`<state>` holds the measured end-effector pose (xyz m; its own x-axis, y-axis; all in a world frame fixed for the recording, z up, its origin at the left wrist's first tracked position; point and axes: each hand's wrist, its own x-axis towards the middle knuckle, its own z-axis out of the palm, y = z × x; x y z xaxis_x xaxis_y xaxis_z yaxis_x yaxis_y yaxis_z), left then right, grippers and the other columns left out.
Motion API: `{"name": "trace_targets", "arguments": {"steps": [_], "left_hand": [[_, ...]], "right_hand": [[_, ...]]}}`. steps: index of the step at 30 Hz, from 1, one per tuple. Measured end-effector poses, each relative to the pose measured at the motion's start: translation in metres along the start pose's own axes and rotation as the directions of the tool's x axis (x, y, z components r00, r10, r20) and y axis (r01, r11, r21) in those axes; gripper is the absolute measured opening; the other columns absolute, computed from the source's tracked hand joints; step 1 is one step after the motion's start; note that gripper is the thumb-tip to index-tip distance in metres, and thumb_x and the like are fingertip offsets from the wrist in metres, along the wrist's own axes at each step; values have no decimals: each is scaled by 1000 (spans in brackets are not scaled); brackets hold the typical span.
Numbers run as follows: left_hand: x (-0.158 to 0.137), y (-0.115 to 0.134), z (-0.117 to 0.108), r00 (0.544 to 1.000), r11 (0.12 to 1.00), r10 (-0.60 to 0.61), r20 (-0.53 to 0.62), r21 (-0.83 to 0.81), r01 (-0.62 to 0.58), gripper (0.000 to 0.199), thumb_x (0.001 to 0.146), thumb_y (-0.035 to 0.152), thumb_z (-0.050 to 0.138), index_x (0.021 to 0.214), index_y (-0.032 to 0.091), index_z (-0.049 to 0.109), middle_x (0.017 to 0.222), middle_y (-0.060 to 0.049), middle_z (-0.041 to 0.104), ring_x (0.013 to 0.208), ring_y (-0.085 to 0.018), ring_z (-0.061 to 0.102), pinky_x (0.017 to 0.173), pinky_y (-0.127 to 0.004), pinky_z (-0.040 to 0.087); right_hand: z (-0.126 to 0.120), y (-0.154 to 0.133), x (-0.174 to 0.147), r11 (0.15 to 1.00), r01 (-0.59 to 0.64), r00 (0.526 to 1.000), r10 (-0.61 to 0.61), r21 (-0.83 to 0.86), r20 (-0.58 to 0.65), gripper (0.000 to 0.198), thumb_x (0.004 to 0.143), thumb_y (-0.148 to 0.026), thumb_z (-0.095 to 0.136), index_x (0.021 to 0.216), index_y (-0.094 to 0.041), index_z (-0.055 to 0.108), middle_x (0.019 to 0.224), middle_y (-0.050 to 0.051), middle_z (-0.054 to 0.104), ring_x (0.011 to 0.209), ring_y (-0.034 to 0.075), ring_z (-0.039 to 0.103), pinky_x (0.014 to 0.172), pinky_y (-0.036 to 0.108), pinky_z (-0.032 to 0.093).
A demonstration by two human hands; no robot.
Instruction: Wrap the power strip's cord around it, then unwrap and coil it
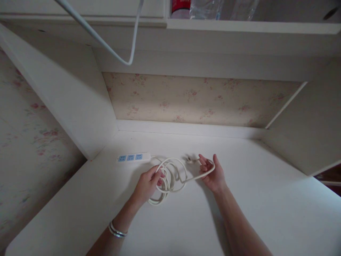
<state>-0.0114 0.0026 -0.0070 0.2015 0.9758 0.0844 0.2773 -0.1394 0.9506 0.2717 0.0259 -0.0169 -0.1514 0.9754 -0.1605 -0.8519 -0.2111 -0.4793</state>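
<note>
A white power strip [134, 157] with blue sockets lies on the white desktop, left of centre. Its cream power cord [170, 190] runs off the right end into several loose coils. The thumb and fingers of my left hand [149, 181] are closed on the left side of these coils. To the right, my right hand [213, 174] is turned palm up, with a length of cord looped across its partly curled fingers. The plug [189, 160] at the cord's end sticks out just left of those fingertips; its prongs look slightly blurred.
The white desktop [170, 231] is bounded by a left side panel [66, 81] and a right side panel [301, 131]. A shelf [239, 26] overhead holds a red-labelled bottle [181, 7] and clear plastic items. Another white cable [106, 49] hangs down in front, upper left.
</note>
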Motion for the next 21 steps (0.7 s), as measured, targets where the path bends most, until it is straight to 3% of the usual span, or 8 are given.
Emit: {"name": "trace_targets", "arguments": {"steps": [4,6,8,11,14,21], "left_hand": [[-1,2,-1,1000,1000,9,4,1,-9,34,89,44,43,99,18,62,80,-2,69,60,-14,63,59,-23,49],[-1,2,-1,1000,1000,0,-6,1,0,33,88,44,43,98,18,62,80,-2,69,60,-14,62,58,-23,48],[0,2,0,1000,1000,-14,-20,2,14,33,88,44,43,98,19,62,80,-2,69,59,-14,62,57,-23,48],[2,0,0,998,999,-39,-42,10,40,33,88,44,43,95,19,62,79,-2,69,57,-14,62,55,-23,47],[3,-3,2,995,997,-78,-57,-4,78,34,87,45,43,97,19,61,78,-2,69,56,-15,63,52,-23,46],[5,-8,5,989,986,-136,-62,-108,129,36,85,48,45,93,17,61,76,-3,68,57,-17,65,51,-24,49]], "right_hand": [[-10,-6,5,996,4,998,-9,-89,-59,24,86,-36,56,90,-13,62,60,-4,62,28,2,34,20,11,26],[-6,-6,5,981,49,993,-69,-185,-99,23,85,-36,59,91,-14,63,61,-6,59,26,0,31,19,10,23],[2,-3,3,948,116,979,-159,-296,-126,26,81,-39,64,97,-18,62,67,-6,59,31,0,42,24,8,33],[13,6,0,867,254,947,-313,-429,-72,31,76,-38,70,100,-22,61,79,-4,61,58,7,64,52,12,54],[22,19,-3,787,341,923,-385,-514,23,29,77,-39,69,97,-21,61,89,-2,62,77,11,67,74,19,55],[32,48,-8,510,336,910,-391,-792,134,39,82,-43,60,112,-18,56,89,4,65,71,13,64,70,29,55]]}}
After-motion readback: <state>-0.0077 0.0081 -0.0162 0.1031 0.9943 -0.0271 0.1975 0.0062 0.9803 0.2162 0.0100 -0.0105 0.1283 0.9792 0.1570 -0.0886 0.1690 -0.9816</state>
